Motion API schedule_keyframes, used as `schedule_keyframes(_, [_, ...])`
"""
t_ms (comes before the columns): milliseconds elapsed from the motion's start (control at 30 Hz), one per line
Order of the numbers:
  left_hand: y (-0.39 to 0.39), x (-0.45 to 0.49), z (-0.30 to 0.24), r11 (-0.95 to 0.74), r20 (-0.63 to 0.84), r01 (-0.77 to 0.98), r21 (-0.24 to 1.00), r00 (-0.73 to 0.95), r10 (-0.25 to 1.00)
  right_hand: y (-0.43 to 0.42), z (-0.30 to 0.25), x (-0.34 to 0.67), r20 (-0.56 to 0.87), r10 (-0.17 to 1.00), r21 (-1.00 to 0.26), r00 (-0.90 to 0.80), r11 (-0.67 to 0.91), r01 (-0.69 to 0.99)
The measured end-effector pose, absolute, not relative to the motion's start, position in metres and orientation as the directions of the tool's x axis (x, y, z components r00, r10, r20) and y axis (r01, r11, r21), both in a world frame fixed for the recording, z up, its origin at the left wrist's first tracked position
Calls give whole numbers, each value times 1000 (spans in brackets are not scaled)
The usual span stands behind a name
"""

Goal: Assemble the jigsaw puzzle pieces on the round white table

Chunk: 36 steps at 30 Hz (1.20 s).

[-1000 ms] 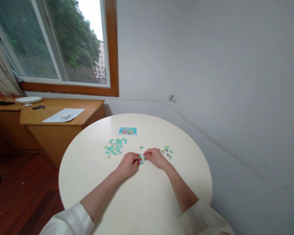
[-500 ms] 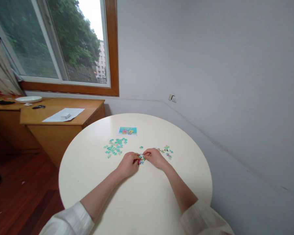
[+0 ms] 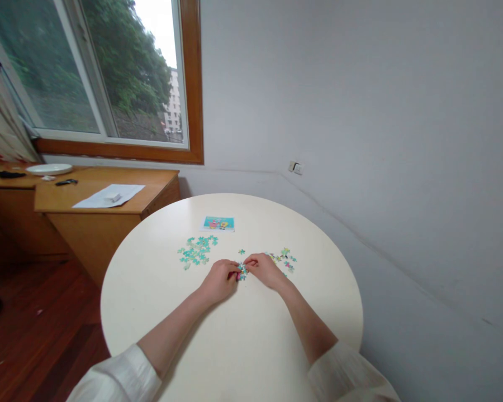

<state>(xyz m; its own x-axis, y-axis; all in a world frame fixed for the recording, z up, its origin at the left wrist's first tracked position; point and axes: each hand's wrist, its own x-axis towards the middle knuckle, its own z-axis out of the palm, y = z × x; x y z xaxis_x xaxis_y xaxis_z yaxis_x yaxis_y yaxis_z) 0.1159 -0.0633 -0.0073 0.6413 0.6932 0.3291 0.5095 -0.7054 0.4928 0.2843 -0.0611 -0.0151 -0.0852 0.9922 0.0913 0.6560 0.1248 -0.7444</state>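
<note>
Between my hands, a small cluster of jigsaw puzzle pieces (image 3: 242,273) lies on the white round table (image 3: 235,346). My left hand (image 3: 221,281) has its fingers closed at the cluster's left edge, pressed on the pieces there. From the other side, my right hand (image 3: 265,269) pinches at the upper right of the cluster; its fingertips partly hide what they grip. A pile of teal puzzle pieces (image 3: 196,251) spreads to the left of my left hand. More mixed-colour pieces (image 3: 285,257) are scattered just right of my right hand. One loose piece (image 3: 242,252) rests above the cluster.
A picture card (image 3: 218,224) with cartoon figures lies toward the table's far side. Beyond the table at left stands a wooden desk (image 3: 163,192) bearing a paper sheet (image 3: 92,198) and a white plate (image 3: 49,169). A wall with a socket (image 3: 295,167) borders the right side.
Both hands stay at the cluster, with only tiny finger movement. The surrounding pieces and the card have not moved.
</note>
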Motion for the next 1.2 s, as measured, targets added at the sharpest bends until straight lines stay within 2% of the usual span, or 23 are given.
schedule_keyframes(400, [-61,115,-11,-704,336,514,490,633,697,-63,-12,289,76,996,-700,-36,79,710])
schedule_keyframes(733, [-63,115,-9,-688,329,519,507,621,711,-63,-12,289,149,988,-655,-29,120,746])
schedule_keyframes(1000, [-62,115,-11,-703,336,521,485,631,699,-62,-8,295,236,969,-697,72,117,707])
schedule_keyframes(1200, [-63,114,-10,-698,334,521,490,627,703,-62,-10,293,214,975,-591,52,87,802])
